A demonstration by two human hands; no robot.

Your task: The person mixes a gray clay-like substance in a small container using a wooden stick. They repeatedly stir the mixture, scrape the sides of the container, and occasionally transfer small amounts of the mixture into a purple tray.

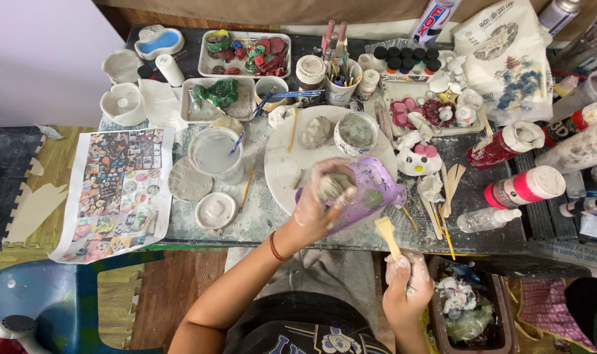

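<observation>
- A purple mould (370, 190) is gripped by the left hand (325, 200), fingers wrapped round its near end; it is held tilted just above the round white board (292, 167), at the board's right edge.
- A flat wooden stick (387, 235) is pinched in the right hand (408, 283), which is closed round its lower end, near the table's front edge and apart from the mould.
- Both hands are coated in pale grey-white plaster or clay, so wet work is judged to be well under way.
- Grey filling is seen at the mould's mouth, partly hidden by the fingers; whether it is levelled cannot be told.
- Judged done: material mixed, mould loaded at least in part. Judged left: smoothing, setting, demoulding.
- A plastic cup (214, 152) of white slurry with a blue stirrer is stood left of the board; a small bowl (356, 133) of grey mix is on the board's far side.
- Cast pieces are laid about: a white-and-pink cat figure (418, 159) just right of the mould, painted casts in the trays (245, 54) at the back.
- Paint bottles (526, 187) lie at right, well apart from the hands; a printed reference sheet (118, 190) hangs over the left edge.
- Loose wooden sticks (446, 193) crowd the spot just right of the mould; little free surface is left there.
</observation>
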